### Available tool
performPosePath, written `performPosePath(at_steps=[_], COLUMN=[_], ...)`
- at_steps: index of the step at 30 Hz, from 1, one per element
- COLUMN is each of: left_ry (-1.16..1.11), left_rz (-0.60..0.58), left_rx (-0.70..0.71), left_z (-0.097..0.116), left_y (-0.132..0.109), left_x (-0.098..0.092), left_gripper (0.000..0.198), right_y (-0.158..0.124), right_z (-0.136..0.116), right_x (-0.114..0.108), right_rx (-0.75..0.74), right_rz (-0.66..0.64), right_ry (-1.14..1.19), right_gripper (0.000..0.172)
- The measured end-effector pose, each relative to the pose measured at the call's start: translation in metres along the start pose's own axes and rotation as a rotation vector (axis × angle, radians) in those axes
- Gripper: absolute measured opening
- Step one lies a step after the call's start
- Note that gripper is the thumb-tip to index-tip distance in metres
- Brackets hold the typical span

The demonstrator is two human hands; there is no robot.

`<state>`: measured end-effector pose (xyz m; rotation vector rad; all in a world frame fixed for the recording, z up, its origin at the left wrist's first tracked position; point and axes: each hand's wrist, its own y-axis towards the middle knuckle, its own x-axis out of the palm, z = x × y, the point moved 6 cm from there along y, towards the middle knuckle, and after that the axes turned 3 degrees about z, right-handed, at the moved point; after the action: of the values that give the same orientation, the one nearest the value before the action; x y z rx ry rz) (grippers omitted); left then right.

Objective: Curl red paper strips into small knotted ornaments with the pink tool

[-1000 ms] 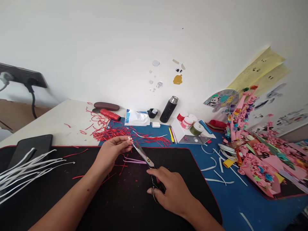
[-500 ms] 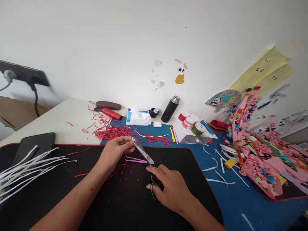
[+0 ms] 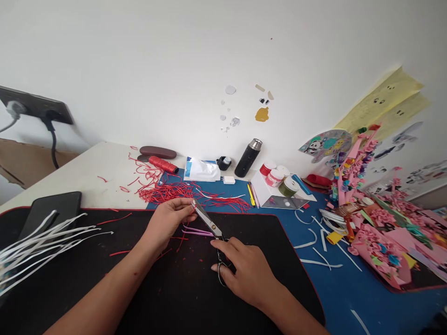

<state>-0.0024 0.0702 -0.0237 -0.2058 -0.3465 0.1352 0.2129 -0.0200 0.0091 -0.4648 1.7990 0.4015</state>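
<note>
My right hand (image 3: 246, 270) grips the dark handles of a pair of scissors (image 3: 208, 223), whose blades point up and left over the black mat (image 3: 87, 279). My left hand (image 3: 170, 218) pinches a small whitish piece (image 3: 193, 203) right at the blade tips; I cannot make out what it is. Thin purple strips (image 3: 196, 231) lie on the mat just under the blades. A heap of red strips (image 3: 167, 191) lies beyond my left hand.
White strips (image 3: 45, 242) fan in from the left beside a black phone (image 3: 49, 209). At the back stand a red thread spool (image 3: 163, 164), tissue pack (image 3: 201, 170), black flask (image 3: 247, 158) and paint jars (image 3: 275, 177). Pink paper crafts (image 3: 377, 232) crowd the right on the blue mat (image 3: 335, 288).
Both hands and the scissors hold nearly still; the blades close slightly at the small piece. The view shifts a little.
</note>
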Motion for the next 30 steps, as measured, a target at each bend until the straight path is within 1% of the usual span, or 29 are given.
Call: performPosePath(at_steps=[12, 20, 30], left_ry=[0.019, 0.040, 0.042], left_rz=[0.022, 0.029, 0.026], left_rx=[0.015, 0.012, 0.000], left_z=[0.0003, 0.0005, -0.0008], left_y=[0.0010, 0.0019, 0.0025], left_x=[-0.0028, -0.0031, -0.0034], left_gripper=[0.039, 0.044, 0.040], right_y=[0.0009, 0.0020, 0.0037], right_z=[0.0011, -0.0005, -0.0027], right_x=[0.0009, -0.0020, -0.0019], right_rx=[-0.036, -0.019, 0.002], right_rz=[0.032, 0.018, 0.006], right_ry=[-0.011, 0.000, 0.019], right_gripper=[0.045, 0.043, 0.040])
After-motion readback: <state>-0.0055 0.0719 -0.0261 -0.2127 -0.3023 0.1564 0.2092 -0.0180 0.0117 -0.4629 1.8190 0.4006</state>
